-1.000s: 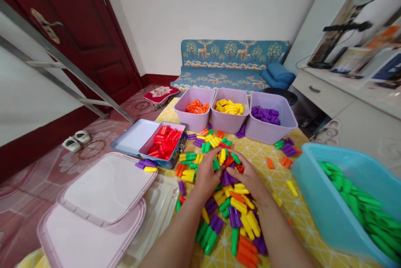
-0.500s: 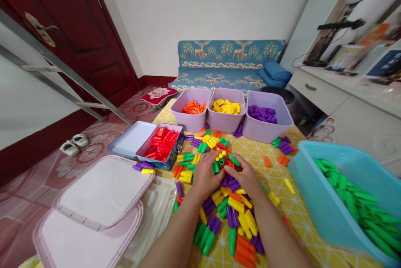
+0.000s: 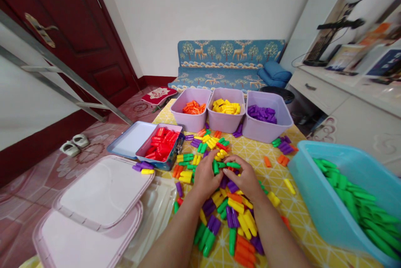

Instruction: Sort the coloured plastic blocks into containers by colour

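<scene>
Both hands work close together over the loose plastic pieces; by the look of it, the step is picking up and handling small pieces by fingertip. The left hand is curled, with its thumb and fingers about an upright green piece; the right hand pinches a long green piece lying crosswise between thumb and fingers. Whether these are joined to the green between them cannot be told. I would judge the next move to call for a light, separate hold on each piece, free of its neighbours. Just beyond the left fingertips, at 12 o'clock, sit glossy yellow pieces, rounded and tube-like. Towards 6 o'clock spreads a mixed heap, with an orange cluster side by side near the bottom, on the yellow patterned cloth. Farther out, lilac tubs hold single colours: orange at 11 o'clock, yellow at 12, purple between 1 and 2. The teal tub of green pieces stands between 3 and 4; the open tin of red ones lies near 10, and a pale lid between 8 and 9.
</scene>
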A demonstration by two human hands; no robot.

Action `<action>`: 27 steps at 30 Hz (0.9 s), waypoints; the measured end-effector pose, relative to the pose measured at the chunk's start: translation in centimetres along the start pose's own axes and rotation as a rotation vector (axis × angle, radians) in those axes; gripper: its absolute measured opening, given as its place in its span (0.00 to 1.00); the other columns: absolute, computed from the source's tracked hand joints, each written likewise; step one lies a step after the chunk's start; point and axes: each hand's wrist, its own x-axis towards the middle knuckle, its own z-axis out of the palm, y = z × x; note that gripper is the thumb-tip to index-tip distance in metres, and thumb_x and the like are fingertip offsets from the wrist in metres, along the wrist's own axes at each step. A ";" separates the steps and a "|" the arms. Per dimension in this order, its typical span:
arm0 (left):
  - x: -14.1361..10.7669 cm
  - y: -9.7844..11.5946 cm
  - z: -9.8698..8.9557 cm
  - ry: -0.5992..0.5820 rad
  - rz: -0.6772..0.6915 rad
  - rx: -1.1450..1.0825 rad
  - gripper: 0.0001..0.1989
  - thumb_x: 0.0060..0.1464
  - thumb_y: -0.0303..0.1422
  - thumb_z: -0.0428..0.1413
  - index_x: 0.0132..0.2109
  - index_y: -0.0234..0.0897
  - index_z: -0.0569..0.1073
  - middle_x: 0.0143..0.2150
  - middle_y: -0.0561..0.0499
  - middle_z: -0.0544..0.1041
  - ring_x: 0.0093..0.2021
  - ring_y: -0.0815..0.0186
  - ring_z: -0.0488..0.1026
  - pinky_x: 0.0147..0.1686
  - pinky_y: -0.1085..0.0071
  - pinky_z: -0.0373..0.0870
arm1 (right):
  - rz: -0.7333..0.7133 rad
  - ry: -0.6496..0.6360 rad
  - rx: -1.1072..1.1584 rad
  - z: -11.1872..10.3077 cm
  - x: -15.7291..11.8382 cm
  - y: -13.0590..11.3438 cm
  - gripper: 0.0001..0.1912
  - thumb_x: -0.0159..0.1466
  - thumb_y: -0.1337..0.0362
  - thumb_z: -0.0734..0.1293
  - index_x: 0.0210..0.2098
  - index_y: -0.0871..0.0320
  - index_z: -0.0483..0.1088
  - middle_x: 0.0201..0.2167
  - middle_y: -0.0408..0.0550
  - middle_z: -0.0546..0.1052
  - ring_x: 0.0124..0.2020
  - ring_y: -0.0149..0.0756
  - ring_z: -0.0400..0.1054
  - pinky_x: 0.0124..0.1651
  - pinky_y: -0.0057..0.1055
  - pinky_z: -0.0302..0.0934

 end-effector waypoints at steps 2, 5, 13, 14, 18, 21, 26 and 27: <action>0.0 -0.1 0.1 -0.023 0.039 0.046 0.31 0.48 0.26 0.54 0.61 0.41 0.61 0.57 0.47 0.72 0.58 0.58 0.68 0.58 0.60 0.64 | -0.015 0.006 -0.068 0.1 0.1 0.1 0.11 0.57 0.66 0.68 0.41 0.52 0.71 0.42 0.46 0.76 0.45 0.42 0.70 0.51 0.39 0.62; -0.1 -0.1 0.1 -0.034 0.074 0.069 0.32 0.49 0.25 0.53 0.62 0.42 0.60 0.58 0.47 0.71 0.59 0.59 0.67 0.59 0.61 0.64 | -0.078 0.018 -0.207 0.1 0.2 0.2 0.10 0.57 0.67 0.67 0.40 0.52 0.71 0.42 0.47 0.75 0.46 0.43 0.68 0.53 0.41 0.60; 0.0 -0.5 0.5 0.008 0.065 0.057 0.31 0.51 0.27 0.53 0.63 0.41 0.60 0.58 0.47 0.71 0.58 0.59 0.68 0.58 0.60 0.65 | -0.164 0.117 -0.319 0.3 0.1 0.0 0.08 0.58 0.68 0.67 0.38 0.54 0.69 0.38 0.48 0.75 0.44 0.44 0.67 0.50 0.43 0.60; 0.0 -0.6 0.5 0.012 0.065 0.056 0.31 0.52 0.27 0.53 0.63 0.41 0.60 0.58 0.47 0.71 0.58 0.59 0.68 0.58 0.60 0.65 | -0.177 0.128 -0.311 0.3 0.1 -0.1 0.08 0.58 0.68 0.67 0.38 0.54 0.69 0.38 0.48 0.75 0.44 0.43 0.67 0.50 0.43 0.60; 0.0 -0.8 0.7 0.030 0.080 0.063 0.30 0.51 0.26 0.54 0.62 0.41 0.62 0.57 0.46 0.72 0.56 0.58 0.70 0.57 0.60 0.66 | -0.236 0.153 -0.278 0.2 0.2 -0.3 0.07 0.58 0.68 0.68 0.37 0.54 0.70 0.38 0.47 0.76 0.44 0.42 0.67 0.50 0.42 0.60; 0.0 -0.8 0.7 0.047 0.098 0.060 0.27 0.51 0.25 0.54 0.59 0.41 0.65 0.56 0.46 0.73 0.56 0.58 0.70 0.56 0.59 0.67 | -0.269 0.186 -0.268 0.2 0.2 -0.4 0.08 0.59 0.67 0.68 0.39 0.53 0.71 0.38 0.47 0.76 0.44 0.42 0.68 0.52 0.43 0.60; 0.1 -0.8 0.8 0.107 0.066 0.013 0.21 0.53 0.26 0.54 0.54 0.39 0.69 0.53 0.46 0.75 0.53 0.59 0.72 0.55 0.60 0.68 | -0.252 0.246 -0.237 0.2 0.0 -0.4 0.10 0.61 0.65 0.67 0.42 0.52 0.72 0.40 0.48 0.77 0.44 0.42 0.69 0.52 0.44 0.61; 0.2 -0.8 0.8 0.129 0.057 -0.013 0.19 0.53 0.26 0.54 0.53 0.39 0.69 0.52 0.46 0.76 0.53 0.59 0.72 0.54 0.61 0.68 | -0.236 0.256 -0.222 0.2 0.0 -0.4 0.10 0.61 0.65 0.67 0.43 0.52 0.72 0.40 0.48 0.77 0.44 0.42 0.69 0.51 0.43 0.62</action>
